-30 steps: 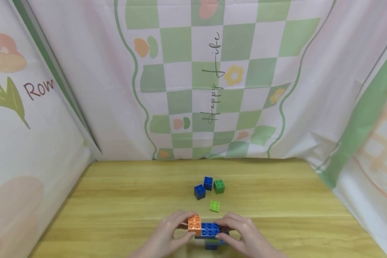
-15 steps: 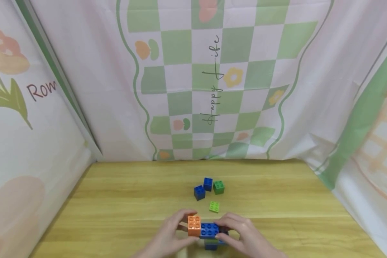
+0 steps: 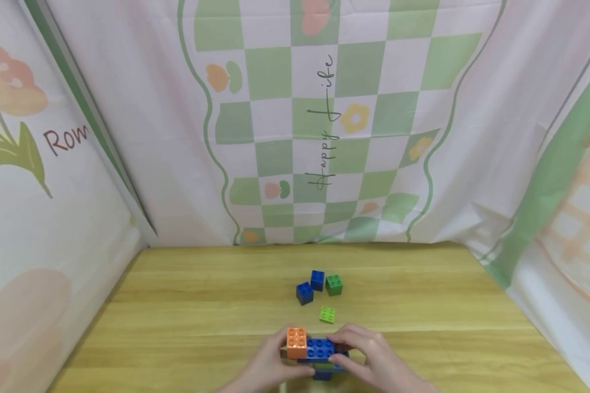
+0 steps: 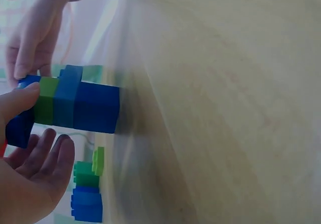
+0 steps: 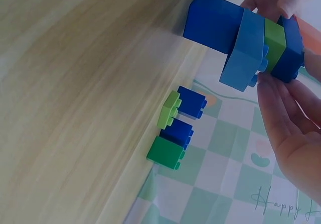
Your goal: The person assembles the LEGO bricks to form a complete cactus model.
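A stack of toy building bricks stands on the wooden table, with a blue brick (image 3: 319,348) at the top, a light green brick (image 4: 46,101) below it, a lighter blue brick (image 5: 244,50) under that and a dark blue brick (image 4: 98,107) at the base. An orange brick (image 3: 296,342) sits at the top brick's left end. My left hand (image 3: 280,360) is around the stack's left side, thumb touching it and fingers loosely spread beyond, apart from the bricks. My right hand (image 3: 373,357) pinches the right end of the top blue brick between thumb and fingers.
Behind the stack lie a flat lime brick (image 3: 327,315), a green brick (image 3: 334,285) and two blue bricks (image 3: 304,293). A checked curtain (image 3: 324,218) hangs along the table's (image 3: 201,295) back edge, with more cloth at both sides.
My left hand has let go of the orange brick; its thumb has moved right and lower onto the stack. The right hand keeps its hold, and the loose bricks stay put.
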Demonstrator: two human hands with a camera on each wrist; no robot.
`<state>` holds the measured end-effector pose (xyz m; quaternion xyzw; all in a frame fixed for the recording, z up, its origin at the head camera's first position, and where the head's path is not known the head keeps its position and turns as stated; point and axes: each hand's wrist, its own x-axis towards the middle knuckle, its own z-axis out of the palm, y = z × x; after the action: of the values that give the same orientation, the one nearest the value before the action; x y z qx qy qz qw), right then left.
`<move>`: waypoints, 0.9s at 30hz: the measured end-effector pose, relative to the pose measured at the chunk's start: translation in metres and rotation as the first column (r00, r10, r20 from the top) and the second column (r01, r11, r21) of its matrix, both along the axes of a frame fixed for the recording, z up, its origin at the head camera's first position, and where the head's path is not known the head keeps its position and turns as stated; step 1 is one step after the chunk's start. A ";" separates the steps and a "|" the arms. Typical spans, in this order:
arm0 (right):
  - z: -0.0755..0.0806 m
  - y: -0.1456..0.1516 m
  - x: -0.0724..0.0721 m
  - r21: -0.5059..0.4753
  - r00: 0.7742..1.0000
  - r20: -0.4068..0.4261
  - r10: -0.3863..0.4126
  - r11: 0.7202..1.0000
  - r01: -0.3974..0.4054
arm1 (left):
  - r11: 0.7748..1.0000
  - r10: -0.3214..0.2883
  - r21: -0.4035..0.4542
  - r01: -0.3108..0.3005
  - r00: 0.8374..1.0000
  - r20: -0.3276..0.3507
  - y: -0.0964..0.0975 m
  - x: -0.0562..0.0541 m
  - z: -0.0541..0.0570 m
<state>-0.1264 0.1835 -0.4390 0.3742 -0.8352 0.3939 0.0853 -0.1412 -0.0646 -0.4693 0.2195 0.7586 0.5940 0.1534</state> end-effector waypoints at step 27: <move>0.002 0.002 0.000 0.048 1.000 0.023 -0.016 0.999 0.014 | 0.999 -0.009 0.031 0.007 0.999 0.048 0.013 -0.007 -0.016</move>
<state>-0.1260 0.1850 -0.4369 0.3652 -0.8480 0.3776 0.0697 -0.1486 -0.0516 -0.4855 0.2105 0.7445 0.6102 0.1708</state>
